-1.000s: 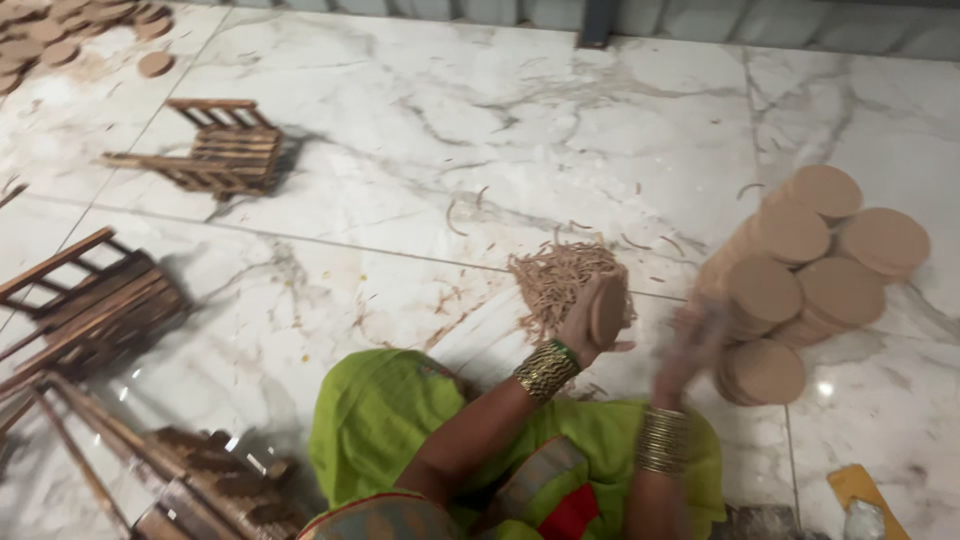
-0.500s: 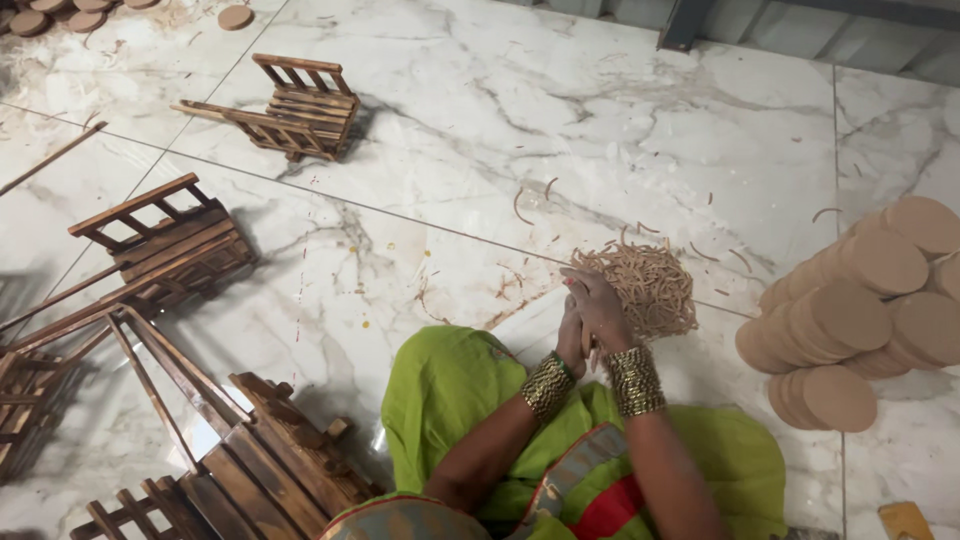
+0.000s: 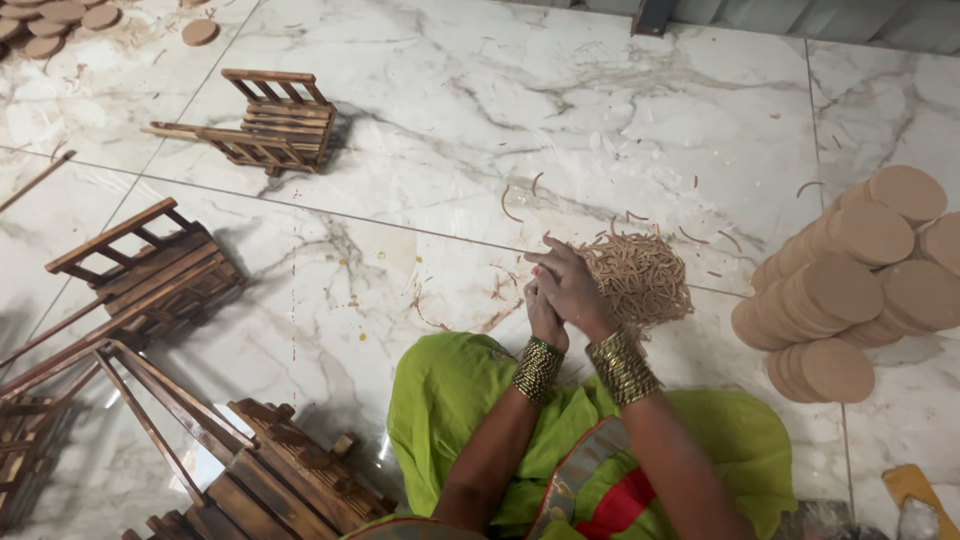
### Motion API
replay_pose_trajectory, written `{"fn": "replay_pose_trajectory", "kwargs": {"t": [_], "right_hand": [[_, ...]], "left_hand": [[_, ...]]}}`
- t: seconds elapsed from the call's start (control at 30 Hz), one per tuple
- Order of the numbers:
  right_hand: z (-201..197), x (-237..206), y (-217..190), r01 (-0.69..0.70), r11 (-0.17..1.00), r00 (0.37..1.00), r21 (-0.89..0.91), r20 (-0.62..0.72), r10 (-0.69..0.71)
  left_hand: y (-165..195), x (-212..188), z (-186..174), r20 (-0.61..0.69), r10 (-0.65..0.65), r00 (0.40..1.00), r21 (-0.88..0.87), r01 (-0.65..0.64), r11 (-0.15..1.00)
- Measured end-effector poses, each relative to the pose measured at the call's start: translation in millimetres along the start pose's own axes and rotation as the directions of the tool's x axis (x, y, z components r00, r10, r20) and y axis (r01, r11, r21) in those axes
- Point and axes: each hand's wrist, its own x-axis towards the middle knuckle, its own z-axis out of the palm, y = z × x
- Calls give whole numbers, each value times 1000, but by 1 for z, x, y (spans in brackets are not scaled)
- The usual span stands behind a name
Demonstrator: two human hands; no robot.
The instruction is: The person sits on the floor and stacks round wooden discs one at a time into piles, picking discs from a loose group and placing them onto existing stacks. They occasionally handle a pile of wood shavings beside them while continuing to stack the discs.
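Both hands now pressed together at the near edge of the strip pile (image 3: 640,278) on the marble floor (image 3: 420,130). Right hand (image 3: 572,288) wraps over left hand (image 3: 541,308), fingers closed; can't tell what's inside. 1 s ago they were apart, right one reaching twd the disc stacks (image 3: 850,290). Now looks like rubbing/rolling strips. No containers in view, just wooden racks (image 3: 260,130) lying on the floor's left side.

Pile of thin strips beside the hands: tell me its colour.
Light tan, like raw wood; the pile of strips shows best in the head view.
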Motion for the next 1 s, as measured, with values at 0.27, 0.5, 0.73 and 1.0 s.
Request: {"fn": "replay_pose_trajectory", "kwargs": {"t": [0.27, 0.5, 0.73, 1.0], "right_hand": [[26, -50, -19, 228, 964, 938, -135, -236, -255], [-6, -30, -27, -64, 915, 994, -399, -112, 21], [-47, 3, 1, -359, 812, 911, 461, 363, 197], [8, -59, -29, -235, 970, 943, -57, -257, 213]], "left_hand": [[3, -3, 4, 138, 192, 972, 760, -229, 608], [-1, 13, -6, 58, -14, 998, -57, 17, 998], [6, 2, 5, 208, -61, 976, -273, 117, 955], [9, 17, -2, 127, 30, 991, 657, -107, 747]]}}
